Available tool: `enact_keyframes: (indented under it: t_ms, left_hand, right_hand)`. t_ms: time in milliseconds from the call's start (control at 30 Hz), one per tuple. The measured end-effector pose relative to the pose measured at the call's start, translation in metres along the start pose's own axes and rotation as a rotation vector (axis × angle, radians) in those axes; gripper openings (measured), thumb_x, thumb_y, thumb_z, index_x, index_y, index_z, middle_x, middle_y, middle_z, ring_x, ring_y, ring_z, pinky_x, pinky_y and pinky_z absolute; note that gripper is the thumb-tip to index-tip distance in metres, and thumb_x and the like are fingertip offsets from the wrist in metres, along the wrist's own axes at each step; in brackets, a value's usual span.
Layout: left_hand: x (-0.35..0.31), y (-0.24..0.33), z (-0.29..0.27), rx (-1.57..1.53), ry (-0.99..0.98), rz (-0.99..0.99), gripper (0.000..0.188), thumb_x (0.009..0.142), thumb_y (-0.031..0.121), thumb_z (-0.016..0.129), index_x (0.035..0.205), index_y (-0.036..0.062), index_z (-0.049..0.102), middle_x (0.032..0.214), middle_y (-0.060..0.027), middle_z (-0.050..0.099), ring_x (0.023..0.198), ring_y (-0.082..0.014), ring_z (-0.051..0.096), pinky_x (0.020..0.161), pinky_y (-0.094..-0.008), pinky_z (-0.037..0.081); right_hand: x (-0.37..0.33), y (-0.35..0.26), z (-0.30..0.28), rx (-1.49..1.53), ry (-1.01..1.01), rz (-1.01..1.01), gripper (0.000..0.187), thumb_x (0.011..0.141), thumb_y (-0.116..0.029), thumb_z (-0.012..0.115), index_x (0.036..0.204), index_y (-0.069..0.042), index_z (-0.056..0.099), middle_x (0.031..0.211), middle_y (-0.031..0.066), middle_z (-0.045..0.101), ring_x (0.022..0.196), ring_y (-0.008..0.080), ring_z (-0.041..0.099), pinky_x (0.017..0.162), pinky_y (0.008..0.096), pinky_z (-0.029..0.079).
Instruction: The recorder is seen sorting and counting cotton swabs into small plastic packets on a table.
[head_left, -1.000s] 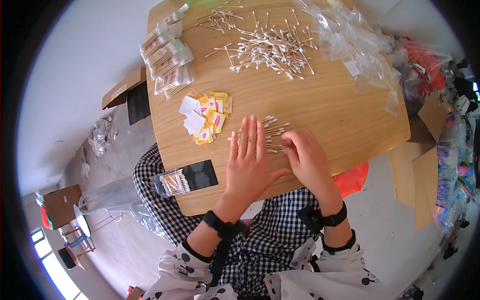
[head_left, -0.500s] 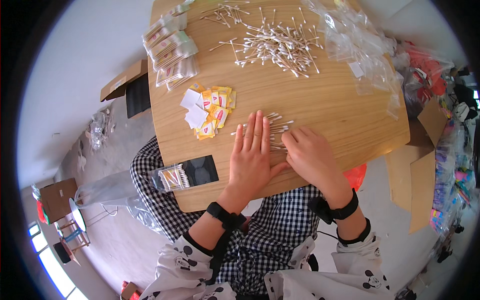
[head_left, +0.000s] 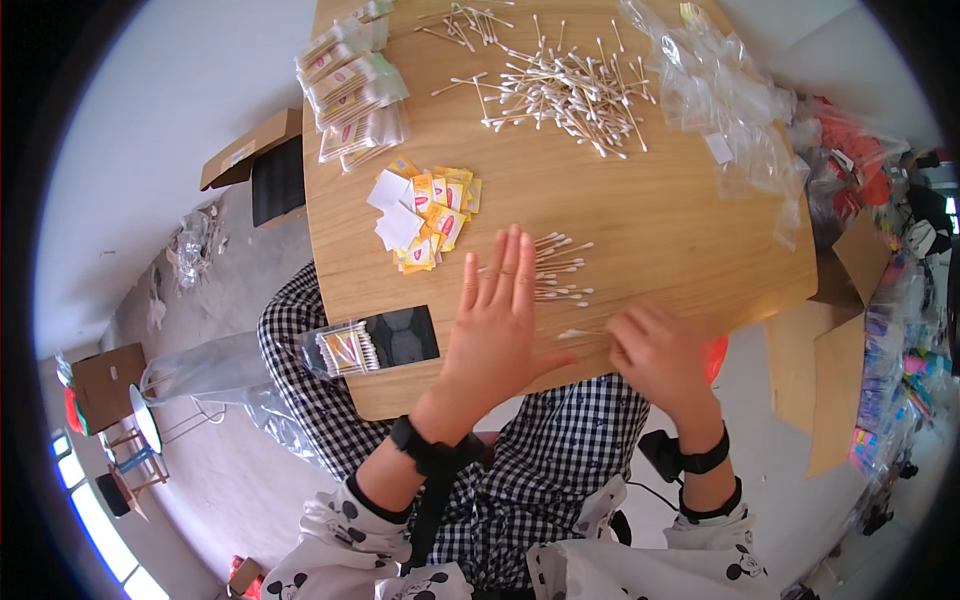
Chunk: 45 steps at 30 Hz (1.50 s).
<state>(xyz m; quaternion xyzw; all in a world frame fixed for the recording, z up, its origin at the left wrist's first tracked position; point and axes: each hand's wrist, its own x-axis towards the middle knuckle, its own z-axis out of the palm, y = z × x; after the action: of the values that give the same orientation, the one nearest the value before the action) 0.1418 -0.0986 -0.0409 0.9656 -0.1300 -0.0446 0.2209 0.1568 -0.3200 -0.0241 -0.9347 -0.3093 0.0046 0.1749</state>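
My left hand point(head_left: 493, 335) lies flat with fingers stretched over a small row of cotton swabs point(head_left: 562, 266), whose white tips stick out to its right. Close to the table's near edge, my right hand point(head_left: 658, 355) has its fingers pinched on a single cotton swab point(head_left: 580, 333) that points left toward my left thumb. Left of my hands lies a heap of yellow-and-white cards point(head_left: 440, 208). A clear bag packed with swabs and a card point(head_left: 346, 350) rests on a black pad point(head_left: 403, 338) at the table's near left.
A large loose pile of swabs point(head_left: 575, 95) lies at the far side of the wooden table point(head_left: 690, 260). Filled packets point(head_left: 355, 90) are stacked far left, and crumpled clear bags point(head_left: 735, 110) lie far right. An open cardboard box point(head_left: 835, 350) stands right of the table.
My right hand has drawn back toward me and to the right, away from the swab row, with one swab in its fingers. My left hand stays nearly in place, its thumb spread.
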Motion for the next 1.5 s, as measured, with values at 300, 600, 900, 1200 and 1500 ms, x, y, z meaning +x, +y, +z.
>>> enact_keyframes:
  t_ms: [300, 600, 900, 1200, 1500]
  left_hand:
    - [-0.018, -0.027, -0.019, -0.128, 0.345, -0.087, 0.027, 0.076, 0.006, 0.075, 0.101, 0.0065, 0.065, 0.103, -0.0076, 0.059, 0.098, -0.0289, 0.055, 0.086, -0.0411, 0.045]
    - [0.001, -0.025, -0.008, -0.138, 0.291, -0.094, 0.012, 0.079, 0.009, 0.074, 0.087, 0.0064, 0.064, 0.09, -0.0077, 0.055, 0.092, -0.0284, 0.055, 0.083, -0.0403, 0.044]
    - [-0.001, -0.027, -0.008, -0.2, 0.293, -0.125, 0.013, 0.08, 0.007, 0.073, 0.086, 0.0048, 0.062, 0.088, -0.0089, 0.054, 0.089, -0.0293, 0.054, 0.081, -0.0406, 0.043]
    - [-0.032, -0.01, -0.009, -0.147, 0.22, 0.105, 0.014, 0.076, 0.004, 0.071, 0.084, 0.0068, 0.06, 0.083, -0.0069, 0.052, 0.082, -0.0266, 0.052, 0.073, -0.0382, 0.042]
    - [-0.011, -0.002, 0.016, -0.134, 0.334, -0.007, 0.015, 0.076, 0.005, 0.071, 0.086, 0.0067, 0.06, 0.084, -0.0067, 0.053, 0.083, -0.0268, 0.053, 0.072, -0.039, 0.044]
  right_hand:
    - [0.034, -0.014, 0.029, 0.173, 0.186, 0.002, 0.009, 0.076, -0.003, 0.067, 0.084, -0.004, 0.063, 0.087, 0.007, 0.06, 0.082, 0.0266, 0.062, 0.068, 0.0383, 0.051]
    - [0.045, -0.024, 0.029, 0.333, 0.252, 0.134, 0.011, 0.08, -0.001, 0.068, 0.088, -0.005, 0.062, 0.089, 0.008, 0.062, 0.084, 0.029, 0.062, 0.069, 0.0397, 0.051]
    - [0.066, -0.022, 0.031, 0.295, 0.1, 0.054, 0.015, 0.08, 0.005, 0.059, 0.093, -0.003, 0.056, 0.089, 0.0117, 0.061, 0.086, 0.0323, 0.061, 0.075, 0.0421, 0.049]
    - [0.063, -0.018, 0.026, 0.269, 0.094, 0.041, 0.016, 0.079, 0.005, 0.054, 0.093, -0.003, 0.053, 0.089, 0.0118, 0.061, 0.088, 0.0326, 0.06, 0.075, 0.0413, 0.049]
    - [0.036, -0.012, 0.003, 0.223, 0.1, 0.075, 0.013, 0.078, 0.003, 0.056, 0.089, -0.004, 0.056, 0.089, 0.0112, 0.061, 0.087, 0.0325, 0.06, 0.074, 0.0412, 0.049]
